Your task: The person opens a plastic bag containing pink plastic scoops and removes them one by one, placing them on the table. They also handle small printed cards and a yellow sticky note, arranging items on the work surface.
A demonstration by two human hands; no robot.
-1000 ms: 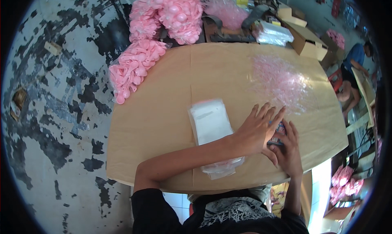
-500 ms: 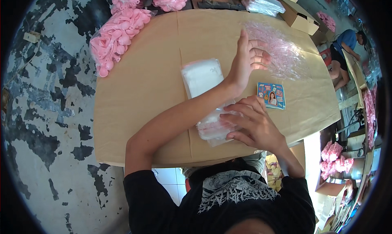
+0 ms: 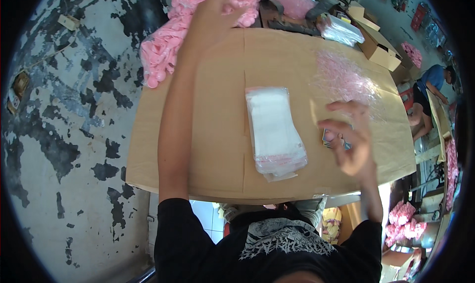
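My left hand (image 3: 213, 17) is stretched to the far left, over the clear bags of pink spoon-like plastic pieces (image 3: 161, 55). Its fingers are apart and slightly blurred, with nothing seen in them. My right hand (image 3: 352, 139), also blurred, hovers with spread, curved fingers above a small stack of colourful printed cards (image 3: 327, 137), mostly hiding it. Between my arms a stack of clear plastic bags (image 3: 272, 122) lies flat on the brown-covered table (image 3: 213, 130), touched by neither hand.
A heap of thin clear-pink plastic strips (image 3: 346, 78) lies at the table's right. Behind it are a pack of clear bags (image 3: 341, 31) and an open cardboard box (image 3: 378, 48). A person in a blue top (image 3: 431, 80) sits at the far right.
My left hand has swung from above the table's middle to the pink pieces at the far left. My right hand has left the plastic bags and moved right, over the cards.
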